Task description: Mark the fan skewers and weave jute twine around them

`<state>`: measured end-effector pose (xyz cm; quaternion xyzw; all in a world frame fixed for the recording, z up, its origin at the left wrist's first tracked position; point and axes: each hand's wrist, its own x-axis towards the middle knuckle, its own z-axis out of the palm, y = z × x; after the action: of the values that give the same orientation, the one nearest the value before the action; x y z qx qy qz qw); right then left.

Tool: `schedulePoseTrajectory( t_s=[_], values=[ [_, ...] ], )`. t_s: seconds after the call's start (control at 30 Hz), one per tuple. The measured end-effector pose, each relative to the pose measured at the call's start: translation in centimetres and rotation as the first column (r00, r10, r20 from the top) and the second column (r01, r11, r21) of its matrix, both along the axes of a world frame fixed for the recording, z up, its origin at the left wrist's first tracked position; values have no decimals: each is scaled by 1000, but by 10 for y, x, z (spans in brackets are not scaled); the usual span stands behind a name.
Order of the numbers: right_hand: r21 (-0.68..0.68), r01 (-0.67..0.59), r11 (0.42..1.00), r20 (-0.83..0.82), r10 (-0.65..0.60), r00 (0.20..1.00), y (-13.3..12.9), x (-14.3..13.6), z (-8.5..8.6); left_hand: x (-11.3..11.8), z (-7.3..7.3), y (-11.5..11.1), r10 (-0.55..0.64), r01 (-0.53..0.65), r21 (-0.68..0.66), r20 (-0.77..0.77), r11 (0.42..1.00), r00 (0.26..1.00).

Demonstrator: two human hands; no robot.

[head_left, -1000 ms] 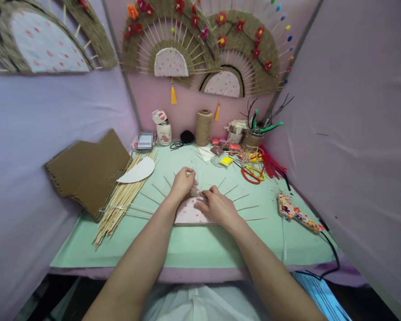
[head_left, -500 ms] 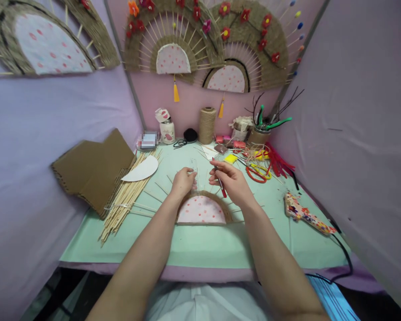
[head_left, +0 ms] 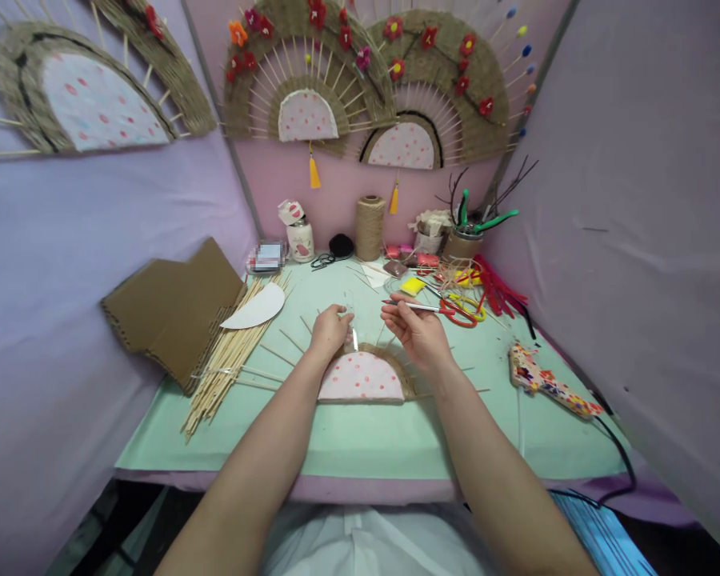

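A half-round fan piece (head_left: 363, 378), pink with red dots and a twine border, lies flat on the green table, thin sticks fanning out from its arc. Just above its top, my left hand (head_left: 332, 330) is closed on a clear ruler (head_left: 354, 336) standing roughly upright in view. To the right, my right hand (head_left: 417, 326) pinches a red and white pen (head_left: 423, 307), held nearly level with its dark tip pointing left. The lower end of the ruler meets the twine border.
Bundled sticks (head_left: 231, 364), a white half-disc (head_left: 257, 307) and cardboard (head_left: 171, 308) lie left. Behind stand a twine spool (head_left: 370, 229) and jars. Scissors (head_left: 459, 312) and a floral glue gun (head_left: 549, 384) with its cable are on the right.
The pen in my right hand has swung from steeply slanted to nearly level. My left hand keeps hold of the ruler. The camera view has shifted slightly.
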<state>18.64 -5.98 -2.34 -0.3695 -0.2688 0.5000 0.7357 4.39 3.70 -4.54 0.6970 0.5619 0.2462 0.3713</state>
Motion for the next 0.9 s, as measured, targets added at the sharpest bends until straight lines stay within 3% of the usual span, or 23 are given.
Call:
schedulePoseTrajectory(
  t_s=[0.3, 0.9],
  values=[
    [-25, 71, 997, 174, -65, 983, 0, 0, -3, 0, 4, -3, -5, 10, 84, -57, 996, 998],
    [-35, 90, 995, 225, -80, 971, 1, -1, -5, 0, 3, -2, -29, 38, 119, -83, 992, 996]
  ],
)
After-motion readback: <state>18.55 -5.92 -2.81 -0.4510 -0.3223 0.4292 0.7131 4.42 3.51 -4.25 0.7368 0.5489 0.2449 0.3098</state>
